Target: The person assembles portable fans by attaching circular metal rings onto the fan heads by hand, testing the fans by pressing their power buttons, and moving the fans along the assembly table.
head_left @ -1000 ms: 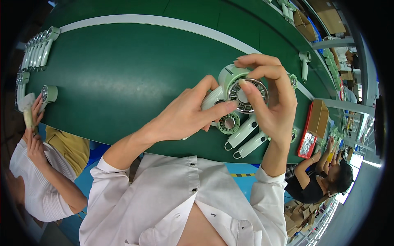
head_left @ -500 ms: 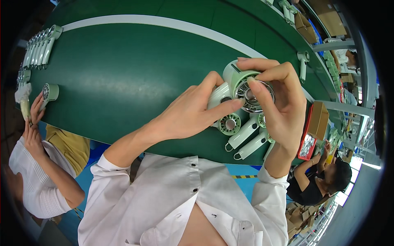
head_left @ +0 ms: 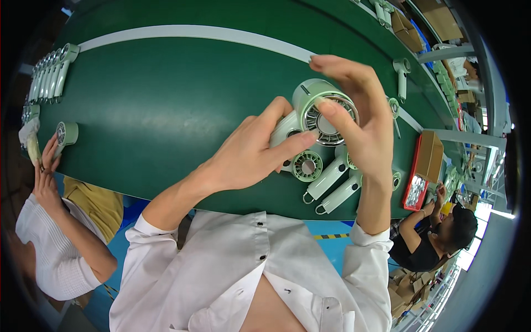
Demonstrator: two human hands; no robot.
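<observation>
A light green handheld fan (head_left: 312, 93) with a chrome-ringed grille is in front of me above the table, its grille turned up toward me. Around its white handle my left hand (head_left: 243, 149) is closed, the thumb along the lower edge of the head. My right hand (head_left: 362, 119) is at the fan's right side, thumb on the grille, the other fingers spread and raised off the head. Below lie several similar fans: a round green fan head (head_left: 307, 166) and white handles, one handle (head_left: 325, 181) with a loop at its end. My right hand hides some of their heads.
A green table (head_left: 166, 110) carries a white strip (head_left: 193, 32) along its far side. Fans stand in a row (head_left: 52, 74) at far left, near a co-worker's hands (head_left: 47, 166). At right are a red tray (head_left: 415, 193), a cardboard box (head_left: 430, 157) and another person (head_left: 437, 238).
My right hand's fingers have lifted away from the fan's rim and spread, while the thumb stays on the grille. The fan and my left hand have shifted slightly left.
</observation>
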